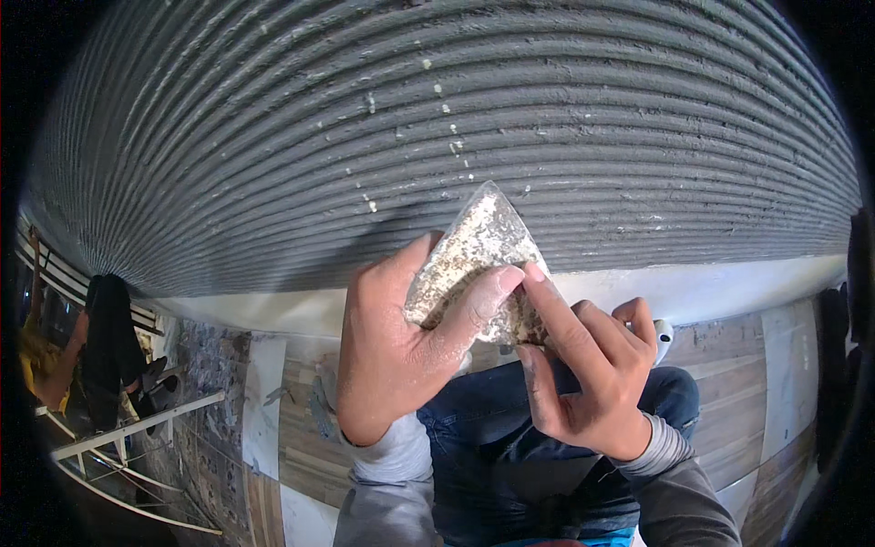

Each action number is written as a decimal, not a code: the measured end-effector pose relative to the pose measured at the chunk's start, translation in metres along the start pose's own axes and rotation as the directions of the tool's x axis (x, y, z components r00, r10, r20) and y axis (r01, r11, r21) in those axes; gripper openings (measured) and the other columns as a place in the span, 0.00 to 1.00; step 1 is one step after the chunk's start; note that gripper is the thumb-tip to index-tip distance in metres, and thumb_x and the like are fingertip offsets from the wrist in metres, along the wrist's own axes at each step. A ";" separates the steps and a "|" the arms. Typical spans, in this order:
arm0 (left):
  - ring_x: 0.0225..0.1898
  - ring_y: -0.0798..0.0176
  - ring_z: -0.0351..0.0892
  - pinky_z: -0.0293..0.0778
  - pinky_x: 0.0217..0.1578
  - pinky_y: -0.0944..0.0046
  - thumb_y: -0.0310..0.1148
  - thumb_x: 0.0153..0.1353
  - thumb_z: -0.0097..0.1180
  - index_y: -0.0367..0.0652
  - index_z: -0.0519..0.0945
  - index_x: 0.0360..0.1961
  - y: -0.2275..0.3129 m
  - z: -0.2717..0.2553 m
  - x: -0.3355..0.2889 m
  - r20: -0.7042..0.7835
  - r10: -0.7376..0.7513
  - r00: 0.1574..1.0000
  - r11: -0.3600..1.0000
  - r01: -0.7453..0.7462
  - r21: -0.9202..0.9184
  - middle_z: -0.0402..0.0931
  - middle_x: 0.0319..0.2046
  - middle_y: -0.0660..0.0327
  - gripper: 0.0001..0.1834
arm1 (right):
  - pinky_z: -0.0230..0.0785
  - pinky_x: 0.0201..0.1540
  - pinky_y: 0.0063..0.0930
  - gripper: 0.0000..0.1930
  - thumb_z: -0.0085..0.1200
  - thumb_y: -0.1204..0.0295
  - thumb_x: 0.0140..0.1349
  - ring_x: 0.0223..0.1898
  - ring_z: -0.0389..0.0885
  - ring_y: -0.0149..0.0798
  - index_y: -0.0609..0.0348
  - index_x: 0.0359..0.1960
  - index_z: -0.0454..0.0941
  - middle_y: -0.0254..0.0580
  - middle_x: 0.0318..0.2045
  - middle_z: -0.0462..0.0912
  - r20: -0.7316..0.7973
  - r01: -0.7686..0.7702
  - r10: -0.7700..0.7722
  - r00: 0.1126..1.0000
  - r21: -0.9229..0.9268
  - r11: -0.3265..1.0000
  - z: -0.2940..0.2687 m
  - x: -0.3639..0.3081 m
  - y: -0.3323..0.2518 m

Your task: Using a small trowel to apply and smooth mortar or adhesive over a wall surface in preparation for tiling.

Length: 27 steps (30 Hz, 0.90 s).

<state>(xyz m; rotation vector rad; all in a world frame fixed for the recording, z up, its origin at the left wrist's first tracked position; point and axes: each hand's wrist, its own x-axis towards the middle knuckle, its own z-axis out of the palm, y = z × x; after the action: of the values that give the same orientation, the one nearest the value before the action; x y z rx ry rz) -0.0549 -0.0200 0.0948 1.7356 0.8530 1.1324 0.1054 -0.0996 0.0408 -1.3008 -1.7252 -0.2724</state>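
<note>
At the far left, another person (108, 342) and a pale metal frame (137, 427) are seen well apart from the work. Nearer the middle, the left hand (387, 333) is pinching a triangular plate (488, 228), its thumb laid across the crusted face and its fingers mostly hidden behind. Because the thumb is coated with pale dust, the grip could be weakened; if the plate were to slip, it could be dropped onto the jeans (497, 415) or the tiled floor (729, 369) below. Skin could also be nicked if a thin edge were pressed too hard, and the ridged grey surface (565, 100) could be scraped if the upward-pointing tip were pushed forward.

The plate is placed between the two hands, its tip projecting above both. To its right, the right hand (597, 360) is partly spread: the index fingertip is rested on the plate's face just beside the left thumb, the thumb is held near the lower edge, and the other fingers are bent clear. Whether any firm pinch is made by the right hand cannot be told.
</note>
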 end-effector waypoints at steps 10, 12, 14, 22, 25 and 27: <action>0.28 0.79 0.72 0.69 0.25 0.72 0.30 0.62 0.68 0.34 0.79 0.34 -0.019 0.007 0.004 0.027 -0.016 1.000 0.999 0.014 0.049 0.79 0.25 0.65 0.10 | 0.49 0.29 0.28 0.29 0.66 0.66 0.54 0.16 0.59 0.30 0.50 0.61 0.80 0.25 0.18 0.67 -0.005 -0.071 0.071 0.997 0.009 0.997 0.013 -0.011 0.010; 0.28 0.80 0.70 0.68 0.26 0.73 0.29 0.62 0.68 0.34 0.79 0.34 -0.021 0.006 0.005 0.039 -0.035 0.999 0.998 0.033 0.055 0.78 0.25 0.67 0.10 | 0.49 0.29 0.27 0.29 0.67 0.66 0.54 0.16 0.59 0.29 0.49 0.61 0.80 0.25 0.18 0.67 0.011 -0.073 0.073 0.997 -0.007 0.997 0.015 -0.011 0.011; 0.28 0.80 0.68 0.66 0.26 0.74 0.30 0.62 0.68 0.35 0.79 0.34 -0.023 0.007 0.007 0.042 -0.035 0.998 0.997 0.033 0.063 0.76 0.24 0.68 0.10 | 0.49 0.28 0.27 0.30 0.67 0.66 0.53 0.16 0.59 0.29 0.48 0.62 0.80 0.25 0.18 0.67 0.007 -0.083 0.083 0.996 -0.015 0.996 0.016 -0.013 0.012; 0.28 0.80 0.67 0.66 0.26 0.74 0.30 0.62 0.68 0.34 0.79 0.33 -0.030 0.004 0.009 0.027 -0.026 0.999 0.997 0.024 0.078 0.76 0.24 0.68 0.11 | 0.47 0.28 0.27 0.31 0.68 0.63 0.52 0.17 0.59 0.28 0.44 0.62 0.80 0.24 0.19 0.66 -0.004 -0.058 0.058 0.998 -0.047 0.997 0.027 -0.016 0.018; 0.29 0.79 0.70 0.67 0.27 0.73 0.31 0.63 0.68 0.34 0.79 0.33 -0.033 0.012 0.010 -0.020 0.031 0.999 0.994 -0.029 0.101 0.78 0.25 0.66 0.11 | 0.46 0.28 0.28 0.32 0.68 0.62 0.52 0.17 0.59 0.28 0.43 0.62 0.80 0.24 0.20 0.66 -0.025 -0.022 0.020 0.999 -0.094 0.995 0.037 -0.018 0.027; 0.29 0.78 0.71 0.68 0.27 0.72 0.31 0.63 0.68 0.34 0.79 0.33 -0.036 0.014 0.012 -0.047 0.075 0.996 0.992 -0.070 0.106 0.80 0.25 0.65 0.11 | 0.46 0.28 0.28 0.30 0.67 0.60 0.52 0.18 0.59 0.28 0.42 0.61 0.81 0.23 0.20 0.65 -0.101 0.023 -0.036 0.994 -0.123 0.992 0.046 -0.021 0.036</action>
<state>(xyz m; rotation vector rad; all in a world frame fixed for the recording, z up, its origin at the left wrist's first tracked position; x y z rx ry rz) -0.0401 0.0002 0.0631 1.8429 0.9005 1.2038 0.1118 -0.0681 -0.0122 -1.3259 -1.6629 -0.4601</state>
